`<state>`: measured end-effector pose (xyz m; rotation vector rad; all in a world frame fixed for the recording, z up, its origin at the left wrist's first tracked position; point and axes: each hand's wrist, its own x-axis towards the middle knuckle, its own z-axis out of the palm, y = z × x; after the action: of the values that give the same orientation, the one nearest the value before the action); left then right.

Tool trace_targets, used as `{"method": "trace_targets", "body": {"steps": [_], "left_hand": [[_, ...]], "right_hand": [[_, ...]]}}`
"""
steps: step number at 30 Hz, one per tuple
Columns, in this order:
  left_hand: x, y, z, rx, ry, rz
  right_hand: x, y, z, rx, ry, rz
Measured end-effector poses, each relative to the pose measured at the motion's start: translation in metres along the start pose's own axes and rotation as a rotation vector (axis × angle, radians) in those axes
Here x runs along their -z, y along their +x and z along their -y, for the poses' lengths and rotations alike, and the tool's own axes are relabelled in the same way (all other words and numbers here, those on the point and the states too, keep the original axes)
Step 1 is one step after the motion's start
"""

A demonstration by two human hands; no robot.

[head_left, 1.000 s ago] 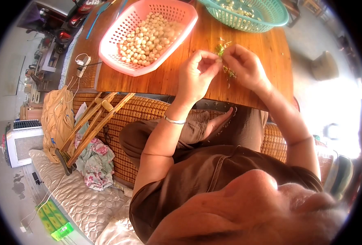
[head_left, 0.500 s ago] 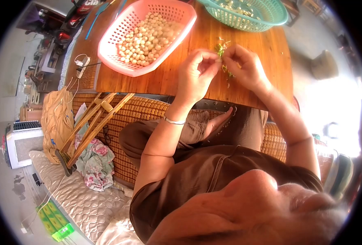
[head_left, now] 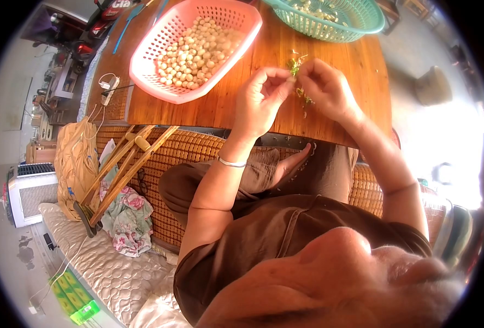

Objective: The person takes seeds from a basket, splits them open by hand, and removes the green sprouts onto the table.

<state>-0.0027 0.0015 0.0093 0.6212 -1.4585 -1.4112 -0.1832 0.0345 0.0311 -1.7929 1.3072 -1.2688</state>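
My left hand [head_left: 263,101] is raised over the wooden table [head_left: 209,112], thumb and forefinger pinched together. Facing it, my right hand [head_left: 329,90] has its fingers curled, with the thumb and fingertips close to the left fingertips. Whatever is between the fingers is too small to make out. Green and whitish plant scraps [head_left: 295,65] lie on the table just beyond the fingertips, and more green bits [head_left: 304,97] sit between the hands. Left of my hands stands a pink perforated basket [head_left: 143,68] holding many round, pale, bean-like pieces [head_left: 193,54].
A green perforated basket [head_left: 356,28] with a few pale pieces stands at the table's far right. A power strip [head_left: 109,90] with cords lies at the left edge. Wooden crutches [head_left: 127,169] lean below it, beside a floral cloth [head_left: 127,218] on the seat.
Both hands stay in almost the same place over the table. The fingertips have shifted only slightly, and the baskets have not moved on the table.
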Motion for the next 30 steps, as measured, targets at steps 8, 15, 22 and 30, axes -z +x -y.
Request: {"method": "trace_targets", "body": {"steps": [8, 15, 22, 30], "left_hand": [[0.002, 0.0, 0.003, -0.016, -0.069, 0.034], [0.002, 0.0, 0.0, -0.016, -0.008, 0.024], [0.001, -0.003, 0.007, -0.002, -0.046, -0.003], [0.002, -0.002, 0.011, -0.115, 0.116, -0.021]], "right_hand": [[0.0, 0.0, 0.002, -0.015, 0.007, 0.019], [-0.001, 0.002, -0.006, -0.037, 0.032, -0.02], [0.0, 0.002, -0.005, 0.065, 0.043, -0.01], [0.004, 0.002, -0.006, -0.123, 0.168, 0.079]]}}
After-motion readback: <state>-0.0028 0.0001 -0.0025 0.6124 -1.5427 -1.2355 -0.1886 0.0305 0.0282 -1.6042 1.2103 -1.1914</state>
